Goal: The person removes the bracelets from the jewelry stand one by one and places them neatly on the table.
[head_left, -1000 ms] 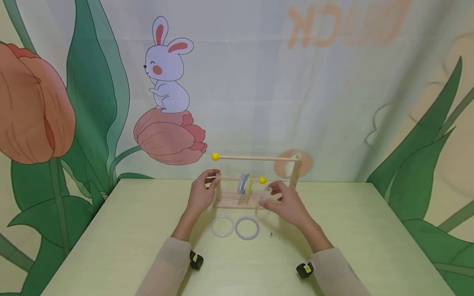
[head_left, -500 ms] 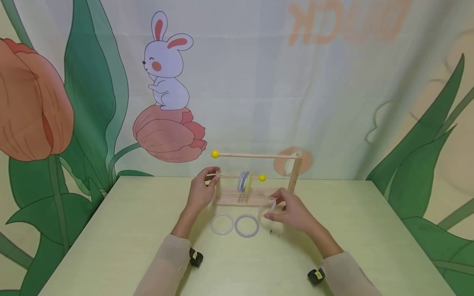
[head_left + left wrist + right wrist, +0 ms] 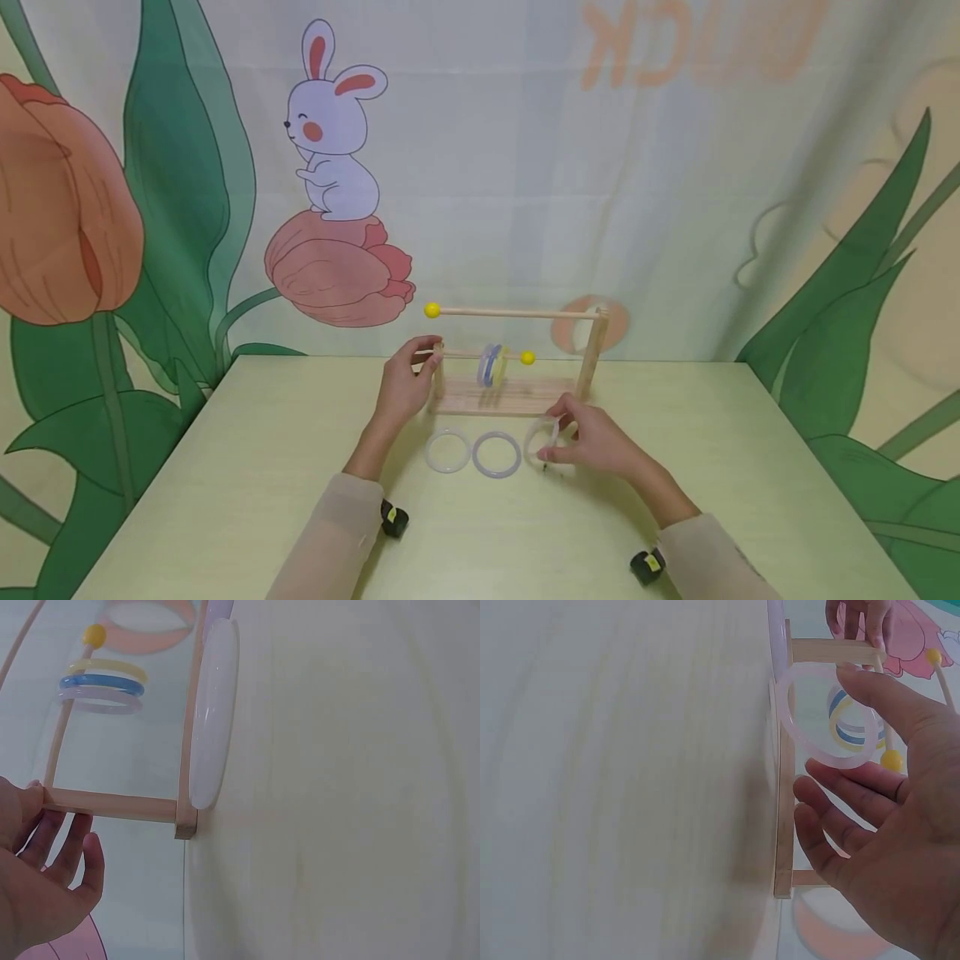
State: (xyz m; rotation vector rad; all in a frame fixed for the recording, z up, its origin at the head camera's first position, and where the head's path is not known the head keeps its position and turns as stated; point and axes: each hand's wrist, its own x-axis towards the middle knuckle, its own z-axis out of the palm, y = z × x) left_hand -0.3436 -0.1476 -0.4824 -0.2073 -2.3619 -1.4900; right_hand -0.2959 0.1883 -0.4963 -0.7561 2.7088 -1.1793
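Observation:
A wooden rack has two horizontal pegs tipped with yellow balls. My left hand holds the top of its shorter post, thumb and fingers on either side. On the lower peg hang a yellow ring, a blue ring and a pale purple ring. My right hand pinches a pale translucent ring between thumb and fingers, tilted up in front of the rack. To its left a purple ring and a whitish ring lie flat on the table.
The upper peg reaches leftward from the taller post and carries no ring. Small dark specks mark the table below the held ring. A printed curtain hangs behind the table.
My right hand has moved down and toward me with the pale ring, away from the lower peg's yellow ball to beside the table rings. My left hand stays on the post.

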